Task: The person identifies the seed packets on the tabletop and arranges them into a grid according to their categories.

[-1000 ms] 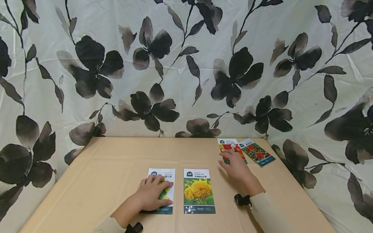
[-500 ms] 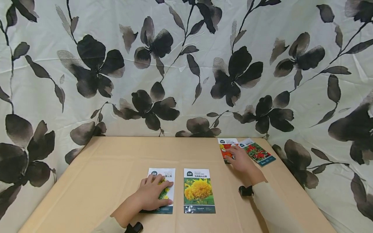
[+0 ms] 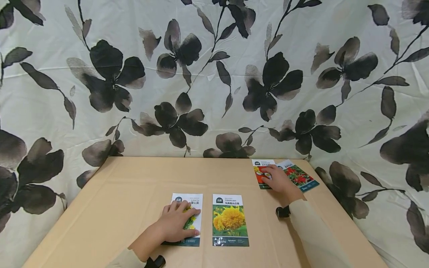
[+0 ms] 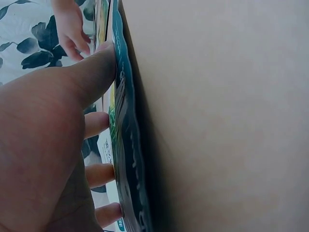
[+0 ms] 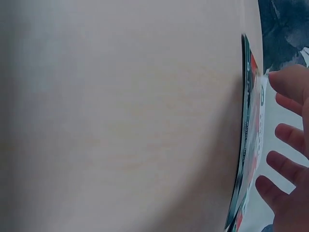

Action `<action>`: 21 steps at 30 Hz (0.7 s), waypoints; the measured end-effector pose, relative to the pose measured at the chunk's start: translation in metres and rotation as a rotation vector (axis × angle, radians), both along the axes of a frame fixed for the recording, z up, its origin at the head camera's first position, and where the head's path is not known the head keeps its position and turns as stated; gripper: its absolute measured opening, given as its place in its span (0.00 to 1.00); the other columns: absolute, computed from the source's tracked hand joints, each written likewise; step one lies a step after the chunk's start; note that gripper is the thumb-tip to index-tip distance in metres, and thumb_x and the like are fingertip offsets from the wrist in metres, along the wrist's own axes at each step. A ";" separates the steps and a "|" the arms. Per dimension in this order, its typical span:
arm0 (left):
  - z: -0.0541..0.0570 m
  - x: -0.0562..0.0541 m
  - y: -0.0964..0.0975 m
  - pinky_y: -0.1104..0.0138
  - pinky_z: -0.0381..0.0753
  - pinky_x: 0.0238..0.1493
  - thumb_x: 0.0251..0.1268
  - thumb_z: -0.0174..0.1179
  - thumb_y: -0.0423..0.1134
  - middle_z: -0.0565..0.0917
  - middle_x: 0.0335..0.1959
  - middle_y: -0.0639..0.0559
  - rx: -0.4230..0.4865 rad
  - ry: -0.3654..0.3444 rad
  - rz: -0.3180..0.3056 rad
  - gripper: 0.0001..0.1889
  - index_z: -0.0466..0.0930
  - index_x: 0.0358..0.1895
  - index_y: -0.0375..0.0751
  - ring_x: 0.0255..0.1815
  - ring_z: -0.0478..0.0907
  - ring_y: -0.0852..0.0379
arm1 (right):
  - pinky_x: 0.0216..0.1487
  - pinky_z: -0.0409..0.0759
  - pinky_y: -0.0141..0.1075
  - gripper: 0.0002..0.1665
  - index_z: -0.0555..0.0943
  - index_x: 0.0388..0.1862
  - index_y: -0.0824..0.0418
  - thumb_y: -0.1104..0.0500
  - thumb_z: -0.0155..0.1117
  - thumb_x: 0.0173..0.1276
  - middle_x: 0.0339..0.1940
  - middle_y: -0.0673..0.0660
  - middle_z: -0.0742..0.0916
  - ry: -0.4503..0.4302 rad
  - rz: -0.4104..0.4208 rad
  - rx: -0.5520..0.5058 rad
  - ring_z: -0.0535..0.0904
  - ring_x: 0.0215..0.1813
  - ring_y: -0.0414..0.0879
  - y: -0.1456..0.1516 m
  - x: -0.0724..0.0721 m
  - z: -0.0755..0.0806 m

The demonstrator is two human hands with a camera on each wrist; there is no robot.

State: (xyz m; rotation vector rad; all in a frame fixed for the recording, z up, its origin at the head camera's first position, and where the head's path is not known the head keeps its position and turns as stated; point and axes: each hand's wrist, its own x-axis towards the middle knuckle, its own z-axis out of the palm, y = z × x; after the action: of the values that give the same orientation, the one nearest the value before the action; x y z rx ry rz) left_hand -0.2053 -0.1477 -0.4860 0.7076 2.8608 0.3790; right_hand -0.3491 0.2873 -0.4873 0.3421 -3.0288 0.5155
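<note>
In the head view my left hand (image 3: 176,222) rests with spread fingers on a flower seed packet (image 3: 191,222), covering much of its picture. The left wrist view shows thumb and fingertips on the face of that packet, along its dark lower edge (image 4: 126,125). Beside it lies a packet with yellow sunflower-like blooms (image 3: 230,220). Toward the back right, my right hand (image 3: 279,181) is over a packet with red and yellow flowers (image 3: 259,175). Seen from the right wrist, the fingers (image 5: 285,166) are spread and straight, close over that packet (image 5: 246,130).
Another packet with red flowers and green leaves (image 3: 299,176) lies tilted near the right edge, its corner close to the red and yellow one. The tan table (image 3: 134,186) ends against a white cloth (image 3: 214,89) printed with dark flowers. Dark wrist cameras (image 3: 283,212) sit on both wrists.
My right hand has shifted rightward and a little farther back, its fingers now over the red and yellow packet's right side. The left hand stays on its packet.
</note>
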 end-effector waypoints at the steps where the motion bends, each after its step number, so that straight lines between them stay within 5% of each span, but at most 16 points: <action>1: 0.000 0.000 -0.001 0.38 0.63 0.61 0.57 0.65 0.71 0.72 0.68 0.49 -0.001 -0.002 -0.002 0.37 0.75 0.70 0.65 0.66 0.64 0.39 | 0.72 0.65 0.66 0.27 0.77 0.69 0.62 0.51 0.62 0.77 0.74 0.71 0.71 -0.002 0.000 0.000 0.65 0.73 0.72 0.000 0.000 0.001; 21: 0.003 0.005 -0.008 0.38 0.63 0.59 0.58 0.64 0.72 0.71 0.67 0.49 -0.001 0.000 -0.034 0.37 0.74 0.71 0.65 0.65 0.64 0.40 | 0.73 0.64 0.66 0.31 0.74 0.73 0.61 0.49 0.59 0.77 0.76 0.73 0.70 -0.077 0.049 0.158 0.65 0.75 0.74 -0.006 -0.010 0.001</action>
State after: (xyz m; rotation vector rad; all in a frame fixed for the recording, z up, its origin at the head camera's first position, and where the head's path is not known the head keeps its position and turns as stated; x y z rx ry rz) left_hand -0.2004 -0.1554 -0.4831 0.7544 2.8451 0.3726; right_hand -0.3588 0.2811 -0.4866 0.4143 -3.1512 0.2988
